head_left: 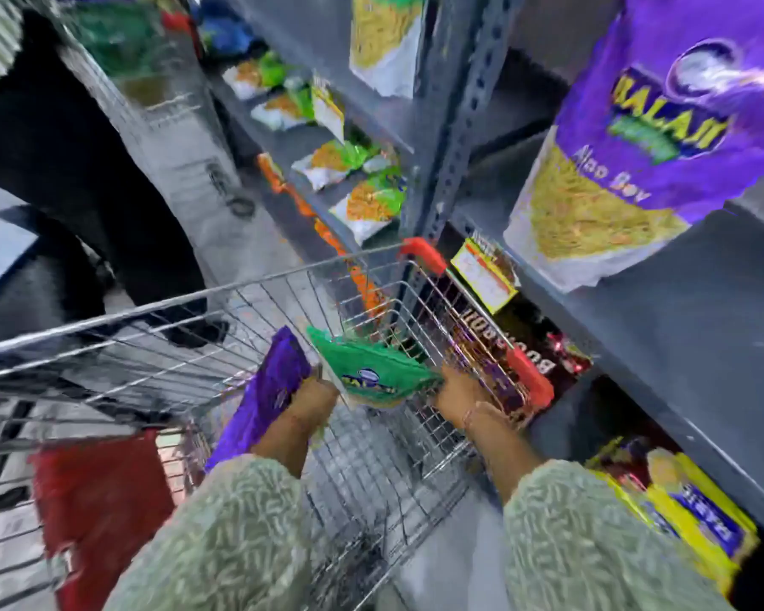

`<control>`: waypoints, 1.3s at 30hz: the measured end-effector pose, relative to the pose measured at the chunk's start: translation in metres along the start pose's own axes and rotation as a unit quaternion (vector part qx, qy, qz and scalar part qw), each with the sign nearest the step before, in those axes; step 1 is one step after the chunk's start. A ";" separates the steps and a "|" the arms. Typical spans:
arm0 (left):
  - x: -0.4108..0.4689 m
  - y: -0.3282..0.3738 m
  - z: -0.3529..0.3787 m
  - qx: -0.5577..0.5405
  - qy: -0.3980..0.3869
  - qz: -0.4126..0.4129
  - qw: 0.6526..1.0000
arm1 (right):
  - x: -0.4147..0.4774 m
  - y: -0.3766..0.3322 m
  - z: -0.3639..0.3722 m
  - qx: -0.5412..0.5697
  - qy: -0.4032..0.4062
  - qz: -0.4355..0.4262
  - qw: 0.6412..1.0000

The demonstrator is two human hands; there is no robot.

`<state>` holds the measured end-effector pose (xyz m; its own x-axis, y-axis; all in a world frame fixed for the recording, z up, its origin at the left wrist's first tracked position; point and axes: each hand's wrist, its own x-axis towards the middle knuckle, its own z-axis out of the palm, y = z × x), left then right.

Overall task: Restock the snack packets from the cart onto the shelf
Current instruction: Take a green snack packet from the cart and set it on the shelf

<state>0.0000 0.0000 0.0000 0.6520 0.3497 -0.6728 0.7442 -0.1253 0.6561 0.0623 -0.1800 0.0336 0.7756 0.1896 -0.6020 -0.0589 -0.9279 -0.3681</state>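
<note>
Nearest me, both fuzzy grey-green sleeves [221, 535] reach down into the wire cart [159, 346]. My left hand [312, 401] is curled closed around the edge of a purple snack packet [263, 401], which stands tilted inside the basket. My right hand [462, 392] touches the near corner of a green snack packet [371, 372] held between the two hands; I cannot tell how far its fingers are closed. Just beyond, the cart's red-capped rim [424, 253] sits against the grey shelf [680, 310]. Higher up, a large purple Balaji Aloo Sev packet [645, 138] stands on that shelf.
</note>
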 end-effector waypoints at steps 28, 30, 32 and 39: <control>-0.159 0.155 0.061 -0.400 0.049 0.413 0.816 | -0.143 0.047 -0.119 0.663 0.399 -0.176 0.608; -0.184 0.181 0.092 -0.431 0.001 0.423 0.797 | -0.165 0.067 -0.142 0.681 0.437 -0.213 0.548; -0.206 0.204 0.129 -0.447 -0.049 0.426 0.785 | -0.191 0.099 -0.164 0.666 0.488 -0.232 0.514; -0.273 0.243 0.279 -0.410 -0.226 0.405 0.785 | -0.271 0.230 -0.212 0.635 0.638 -0.203 0.386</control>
<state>0.0435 -0.3852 0.2479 0.9861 0.0743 0.1488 -0.1645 0.5682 0.8063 -0.0280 -0.5129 0.2625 0.5134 -0.8273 0.2281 0.5980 0.1542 -0.7865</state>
